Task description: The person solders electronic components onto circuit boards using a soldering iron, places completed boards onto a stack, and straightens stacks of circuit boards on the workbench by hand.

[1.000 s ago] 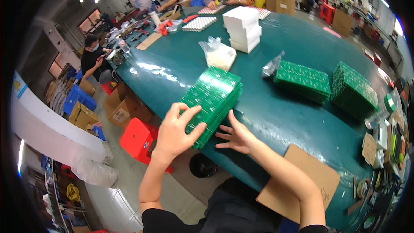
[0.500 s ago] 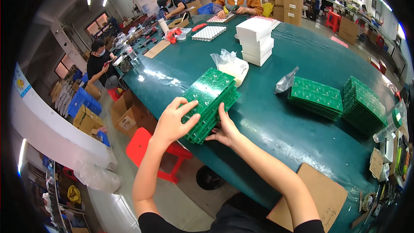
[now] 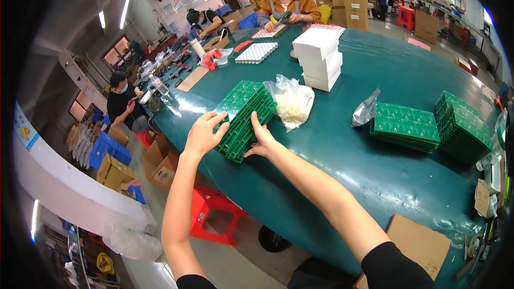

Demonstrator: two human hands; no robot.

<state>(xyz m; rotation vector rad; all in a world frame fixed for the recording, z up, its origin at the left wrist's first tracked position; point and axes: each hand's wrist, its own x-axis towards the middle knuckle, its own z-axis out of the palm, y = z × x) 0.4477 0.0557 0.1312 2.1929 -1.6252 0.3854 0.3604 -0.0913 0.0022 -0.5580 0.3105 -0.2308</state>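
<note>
A stack of green circuit boards [image 3: 242, 108] is held between my two hands, tilted over the near left part of the table. My left hand [image 3: 205, 135] clasps its left side, with fingers over the top board and edge. My right hand [image 3: 261, 140] grips the right side, thumb up along the board edges and fingers curled toward the underside. Whether the stack's bottom touches the table is hard to see. Just right of it lies a clear plastic bag of small cream-white parts [image 3: 293, 106].
Two more circuit board stacks, a shorter one [image 3: 404, 124] and a taller one [image 3: 463, 128], stand at right on the green table [image 3: 332, 166]. White boxes [image 3: 320, 56] are piled farther back. Cardboard [image 3: 420, 246] lies near right. A red stool [image 3: 217, 217] stands by the table edge. Co-workers sit beyond.
The board stack has turned in my hands, showing more of its side edges, and its boards look more evenly lined up. The bag beside it shows more fully. The view has shifted slightly.
</note>
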